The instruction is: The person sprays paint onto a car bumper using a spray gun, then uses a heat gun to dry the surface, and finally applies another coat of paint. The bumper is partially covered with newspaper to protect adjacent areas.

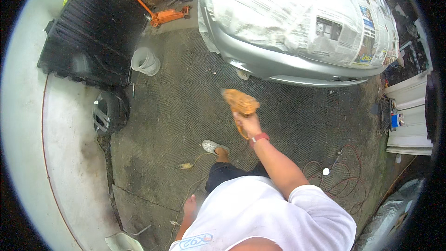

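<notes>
My right hand (250,124), with a red band at its wrist, is closed around a mottled orange thing (241,102). That thing has a paler tip at its left end, and a thin orange strip hangs below it beside my fingers. It is smeared by motion, so I cannot make out its kind. My arm stretches forward over the floor, and the held thing is apart from the car. Ahead is the silver car bumper (297,67). Newspaper sheets (297,23) cover the car above it. My left hand does not show.
An orange floor jack (169,16) stands far left, near a white bucket (146,62) and a large black ribbed panel (93,32). A tire (111,112) leans by the left wall. A red hose (350,176) coils at right. A cable with a yellowish block (185,166) lies near my feet.
</notes>
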Tool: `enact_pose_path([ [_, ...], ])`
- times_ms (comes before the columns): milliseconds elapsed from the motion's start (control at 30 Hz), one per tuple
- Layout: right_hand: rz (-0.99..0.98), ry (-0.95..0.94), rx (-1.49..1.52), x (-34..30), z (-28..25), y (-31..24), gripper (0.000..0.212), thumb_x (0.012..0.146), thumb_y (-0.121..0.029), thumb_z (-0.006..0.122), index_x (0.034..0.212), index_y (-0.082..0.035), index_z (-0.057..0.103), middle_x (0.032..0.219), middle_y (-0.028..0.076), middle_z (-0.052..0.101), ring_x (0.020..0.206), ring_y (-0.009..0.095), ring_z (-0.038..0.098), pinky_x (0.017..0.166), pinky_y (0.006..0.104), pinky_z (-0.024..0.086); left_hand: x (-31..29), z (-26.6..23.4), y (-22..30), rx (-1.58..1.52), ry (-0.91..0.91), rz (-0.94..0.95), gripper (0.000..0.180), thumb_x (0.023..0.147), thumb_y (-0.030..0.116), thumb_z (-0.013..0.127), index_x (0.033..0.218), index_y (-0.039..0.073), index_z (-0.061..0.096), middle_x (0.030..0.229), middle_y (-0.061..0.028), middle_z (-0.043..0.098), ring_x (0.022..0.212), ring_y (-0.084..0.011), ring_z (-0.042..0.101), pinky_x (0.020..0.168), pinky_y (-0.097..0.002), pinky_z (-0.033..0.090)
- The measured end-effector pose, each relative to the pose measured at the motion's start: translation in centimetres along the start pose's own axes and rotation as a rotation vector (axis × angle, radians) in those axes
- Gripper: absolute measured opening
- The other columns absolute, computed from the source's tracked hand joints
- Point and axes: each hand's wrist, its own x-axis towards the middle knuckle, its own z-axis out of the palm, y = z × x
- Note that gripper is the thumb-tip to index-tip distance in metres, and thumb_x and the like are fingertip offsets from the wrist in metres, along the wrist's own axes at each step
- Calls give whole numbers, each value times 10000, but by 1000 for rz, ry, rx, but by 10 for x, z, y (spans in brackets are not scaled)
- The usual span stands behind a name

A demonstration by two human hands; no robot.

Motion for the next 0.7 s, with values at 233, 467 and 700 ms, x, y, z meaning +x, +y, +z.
enact_pose_path([
  [233,-46,946,255,21,-16,72,421,1040,-266,738,1379,-55,606,1176,35,659,1051,223,630,986,416,500,133,-98,-23,-117,98,106,580,1109,523,507,1169,-10,727,1184,-316,726,1145,-527,669,963,-574,518],
  [467,232,964,563,65,109,55,192,1059,-261,732,1061,-112,612,809,2,562,782,162,579,754,366,512,196,-222,-42,-176,267,283,491,1131,421,511,1052,-37,670,996,-261,725,961,-464,698,867,-525,520],
  [700,134,838,302,152,285,51,244,985,-160,795,1152,-52,653,919,4,633,739,137,592,705,333,509,281,-319,-23,-328,520,275,433,1137,344,499,987,-38,640,901,-225,694,854,-411,671,821,-487,511],
])
